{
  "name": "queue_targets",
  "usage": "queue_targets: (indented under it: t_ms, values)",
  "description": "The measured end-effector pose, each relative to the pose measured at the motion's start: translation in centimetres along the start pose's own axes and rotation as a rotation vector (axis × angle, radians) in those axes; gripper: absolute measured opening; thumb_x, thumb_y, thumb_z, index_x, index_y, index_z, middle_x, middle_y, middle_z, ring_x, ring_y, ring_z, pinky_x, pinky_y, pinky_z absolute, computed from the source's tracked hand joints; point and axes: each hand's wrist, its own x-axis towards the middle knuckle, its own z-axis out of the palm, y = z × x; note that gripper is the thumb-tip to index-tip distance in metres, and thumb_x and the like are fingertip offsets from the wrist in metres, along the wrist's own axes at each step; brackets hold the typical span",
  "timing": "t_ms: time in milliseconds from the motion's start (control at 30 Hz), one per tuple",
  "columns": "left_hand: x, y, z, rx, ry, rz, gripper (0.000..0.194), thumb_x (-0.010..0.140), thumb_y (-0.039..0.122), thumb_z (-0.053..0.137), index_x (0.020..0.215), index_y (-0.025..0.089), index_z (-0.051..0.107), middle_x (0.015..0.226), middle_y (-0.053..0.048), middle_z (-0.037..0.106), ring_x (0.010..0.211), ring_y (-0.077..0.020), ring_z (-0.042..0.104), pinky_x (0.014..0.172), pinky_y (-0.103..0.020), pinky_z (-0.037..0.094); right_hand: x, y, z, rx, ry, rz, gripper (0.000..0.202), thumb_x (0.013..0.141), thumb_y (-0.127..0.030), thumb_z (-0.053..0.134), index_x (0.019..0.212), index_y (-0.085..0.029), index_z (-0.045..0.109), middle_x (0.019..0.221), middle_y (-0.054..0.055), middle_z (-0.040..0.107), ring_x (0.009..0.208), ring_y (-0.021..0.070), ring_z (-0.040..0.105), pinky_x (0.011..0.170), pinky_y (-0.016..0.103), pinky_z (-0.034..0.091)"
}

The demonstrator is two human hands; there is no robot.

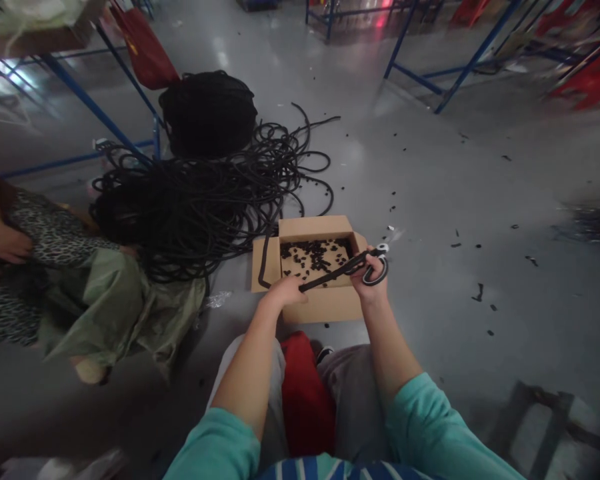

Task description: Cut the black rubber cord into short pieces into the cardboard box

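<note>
My left hand [286, 292] is closed round a length of black cord [330, 275], which stretches across the open cardboard box [320, 310] toward my right hand. In my right hand [370, 281], at the box's right side, are scissors [377, 272] with dark, light-edged handle loops. The cord's far end reaches the scissors; whether the fingers there also pinch it, I cannot tell. The blades are hard to make out against the dark cord. Small cut black pieces [320, 257] lie scattered on the bottom of the box. From my left hand the cord bends up over the box's left flap.
A tangled heap of black cord [195, 200] lies left of the box, with a large black bundle [207, 113] behind it. Another person [5, 233] sits at the left beside a greenish sheet [115, 307]. Blue-framed tables [425, 80] stand farther back. Black scraps [479, 292] dot the floor.
</note>
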Motion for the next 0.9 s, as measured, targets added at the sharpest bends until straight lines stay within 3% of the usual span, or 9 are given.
queue_targets:
  t_ms: [67, 200, 300, 400, 467, 567, 700, 800, 900]
  values:
    - [-1.3, -1.0, -0.5, 0.119, -0.019, -0.105, 0.01, 0.046, 0.022, 0.067, 0.048, 0.021, 0.058, 0.05, -0.001, 0.055, 0.056, -0.0186, 0.056, 0.054, -0.026, 0.038, 0.9, -0.6, -0.9, 0.074, 0.063, -0.013, 0.023, 0.056, -0.015, 0.056, 0.077, -0.022, 0.054, 0.06, -0.007, 0.057, 0.057, 0.0083, 0.056, 0.055, 0.021, 0.045]
    - [-5.1, -4.0, -2.5, 0.263, -0.023, -0.177, 0.008, 0.049, 0.02, 0.062, 0.057, 0.022, 0.062, 0.058, -0.004, 0.061, 0.059, -0.0202, 0.058, 0.055, -0.027, 0.038, 1.7, -0.5, -1.6, 0.161, 0.099, 0.001, 0.017, 0.054, -0.013, 0.054, 0.069, -0.021, 0.052, 0.057, -0.008, 0.058, 0.054, 0.0069, 0.056, 0.054, 0.019, 0.046]
    - [-8.7, -6.2, -4.6, 0.339, 0.073, -0.218, 0.012, 0.057, 0.019, 0.054, 0.065, 0.022, 0.063, 0.07, -0.006, 0.065, 0.067, -0.02, 0.06, 0.057, -0.026, 0.038, 1.3, 0.9, -0.6, 0.181, 0.091, 0.117, 0.017, 0.053, -0.012, 0.055, 0.066, -0.02, 0.051, 0.053, -0.01, 0.057, 0.048, 0.0049, 0.053, 0.049, 0.016, 0.043]
    - [-12.4, -6.8, -6.2, 0.361, 0.092, -0.287, 0.009, 0.06, 0.024, 0.056, 0.065, 0.019, 0.061, 0.073, -0.007, 0.065, 0.073, -0.02, 0.06, 0.06, -0.024, 0.039, 0.1, 2.8, 1.3, 0.236, 0.022, 0.23, 0.018, 0.054, -0.01, 0.057, 0.069, -0.02, 0.053, 0.055, -0.009, 0.059, 0.052, 0.0057, 0.056, 0.05, 0.015, 0.044]
    - [-15.0, -5.9, -6.7, 0.28, 0.035, -0.335, 0.017, 0.068, 0.032, 0.051, 0.07, 0.017, 0.059, 0.064, -0.005, 0.062, 0.063, -0.0165, 0.059, 0.057, -0.023, 0.039, -0.7, 3.9, 2.5, 0.264, -0.009, 0.273, 0.02, 0.055, -0.008, 0.056, 0.071, -0.021, 0.055, 0.057, -0.009, 0.06, 0.053, 0.0063, 0.057, 0.051, 0.016, 0.045]
    - [-19.1, -3.4, -6.6, -0.005, -0.164, -0.404, 0.03, 0.076, 0.042, 0.038, 0.079, 0.015, 0.053, 0.045, 0.002, 0.048, 0.041, -0.0132, 0.05, 0.045, -0.022, 0.036, -1.7, 4.7, 3.6, 0.243, -0.073, 0.361, 0.018, 0.058, -0.01, 0.055, 0.073, -0.021, 0.057, 0.056, -0.007, 0.06, 0.052, 0.0078, 0.056, 0.051, 0.018, 0.046]
    - [-23.9, 0.4, -6.8, -0.202, -0.324, -0.233, 0.027, 0.069, 0.044, 0.05, 0.073, 0.016, 0.049, 0.056, 0.004, 0.051, 0.042, -0.0088, 0.046, 0.042, -0.02, 0.034, -2.9, 5.0, 4.4, 0.222, -0.263, 0.451, 0.014, 0.063, -0.015, 0.056, 0.076, -0.02, 0.056, 0.054, -0.006, 0.056, 0.045, 0.0072, 0.05, 0.047, 0.02, 0.043]
    - [-25.3, 2.1, -7.1, -0.257, -0.352, -0.086, 0.033, 0.067, 0.048, 0.055, 0.075, 0.017, 0.049, 0.057, 0.004, 0.052, 0.044, -0.0077, 0.046, 0.043, -0.019, 0.033, -3.5, 5.3, 5.0, 0.247, -0.356, 0.532, 0.013, 0.064, -0.018, 0.058, 0.077, -0.019, 0.055, 0.055, -0.005, 0.054, 0.043, 0.0065, 0.047, 0.043, 0.019, 0.04]
    - [-24.6, 2.9, -6.5, -0.445, -0.432, 0.017, 0.036, 0.073, 0.051, 0.047, 0.077, 0.016, 0.049, 0.048, 0.004, 0.047, 0.043, -0.0084, 0.046, 0.043, -0.019, 0.032, -4.1, 6.4, 5.2, 0.199, -0.298, 0.639, 0.009, 0.07, -0.023, 0.059, 0.074, -0.018, 0.053, 0.056, -0.003, 0.055, 0.046, 0.0077, 0.051, 0.046, 0.019, 0.043]
